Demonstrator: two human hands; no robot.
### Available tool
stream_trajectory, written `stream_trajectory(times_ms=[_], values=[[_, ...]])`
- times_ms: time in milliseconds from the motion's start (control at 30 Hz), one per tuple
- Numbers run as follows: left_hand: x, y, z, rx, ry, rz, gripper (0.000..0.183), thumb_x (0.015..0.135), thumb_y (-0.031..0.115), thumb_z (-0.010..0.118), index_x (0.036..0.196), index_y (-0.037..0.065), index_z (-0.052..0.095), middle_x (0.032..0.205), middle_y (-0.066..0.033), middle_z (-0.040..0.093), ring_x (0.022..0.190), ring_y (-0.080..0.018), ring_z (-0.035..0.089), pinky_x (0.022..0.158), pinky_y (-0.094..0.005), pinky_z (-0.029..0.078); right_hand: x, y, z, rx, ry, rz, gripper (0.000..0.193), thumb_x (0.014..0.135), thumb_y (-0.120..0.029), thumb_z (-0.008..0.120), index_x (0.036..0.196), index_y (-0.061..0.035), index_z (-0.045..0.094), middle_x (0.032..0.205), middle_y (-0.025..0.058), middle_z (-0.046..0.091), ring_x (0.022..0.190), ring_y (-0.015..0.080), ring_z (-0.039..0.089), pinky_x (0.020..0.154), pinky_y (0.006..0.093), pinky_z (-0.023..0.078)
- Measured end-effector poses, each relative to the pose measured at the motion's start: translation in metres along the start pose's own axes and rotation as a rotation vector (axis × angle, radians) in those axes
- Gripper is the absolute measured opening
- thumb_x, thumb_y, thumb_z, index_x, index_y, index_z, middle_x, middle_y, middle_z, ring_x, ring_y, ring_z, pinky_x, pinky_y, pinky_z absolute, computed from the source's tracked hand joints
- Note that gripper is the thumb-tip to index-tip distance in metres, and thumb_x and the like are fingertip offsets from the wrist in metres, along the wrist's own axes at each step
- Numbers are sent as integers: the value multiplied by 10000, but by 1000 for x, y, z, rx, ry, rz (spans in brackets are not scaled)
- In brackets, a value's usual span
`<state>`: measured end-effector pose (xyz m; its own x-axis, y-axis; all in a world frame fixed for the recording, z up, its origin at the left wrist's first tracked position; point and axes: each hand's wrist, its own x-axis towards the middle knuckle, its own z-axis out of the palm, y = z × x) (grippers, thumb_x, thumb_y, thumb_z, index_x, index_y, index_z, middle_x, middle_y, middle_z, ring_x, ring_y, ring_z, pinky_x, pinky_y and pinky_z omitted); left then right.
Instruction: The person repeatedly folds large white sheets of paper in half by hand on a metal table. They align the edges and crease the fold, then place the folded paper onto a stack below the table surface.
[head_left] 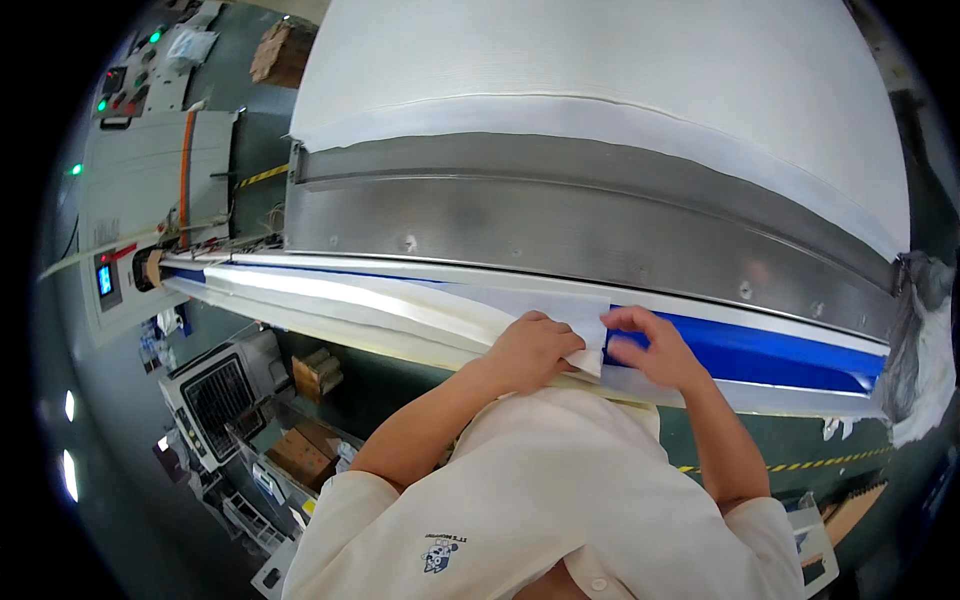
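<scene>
Left forearm (425,425) angled up and rightward from a cream short sleeve (345,520), elbow bent; left hand (530,352) laid palm down, its fingers curled over the right end of a white cloth strip (400,312). Cloth is touched by these fingers; whether it is pinched from beneath cannot be told. Right forearm (728,440) raised more steeply, leaning left; right hand (655,352) held just beside that end, thumb and fingers parted and bent, slightly blurred, nothing seen grasped. White strip laid lengthwise on the long, narrow tabletop (800,397), running from near the left end to the left hand, its upper face rippled. Counted: two hands, one white strip, one blue strip (770,348), exposed mainly right of the right hand. Beyond the tabletop, one long grey metal plate (560,225) and, behind it, one broad white sheet (600,50). At the right end, one translucent plastic bag (915,320), crumpled. At the left, one lit screen (105,280) set in a pale cabinet (135,165). Lower left, one grilled appliance (220,400) and one cardboard box (303,455) noted.
</scene>
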<state>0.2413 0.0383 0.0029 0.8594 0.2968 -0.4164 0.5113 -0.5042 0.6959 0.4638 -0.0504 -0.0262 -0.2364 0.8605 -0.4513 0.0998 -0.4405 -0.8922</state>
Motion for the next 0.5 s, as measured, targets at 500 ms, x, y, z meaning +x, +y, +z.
stream_trajectory(times_ms=[500], values=[[-23, -12, -17, -118, 30, -156, 332, 747, 131, 679, 1069, 89, 606, 1090, -99, 612, 1048, -295, 549, 929, -402, 403, 82, 15, 76, 891, -474, 621, 751, 901, -668, 279, 1273, -52, 495, 1287, 71, 511, 1175, 180, 482, 991, 319, 380]])
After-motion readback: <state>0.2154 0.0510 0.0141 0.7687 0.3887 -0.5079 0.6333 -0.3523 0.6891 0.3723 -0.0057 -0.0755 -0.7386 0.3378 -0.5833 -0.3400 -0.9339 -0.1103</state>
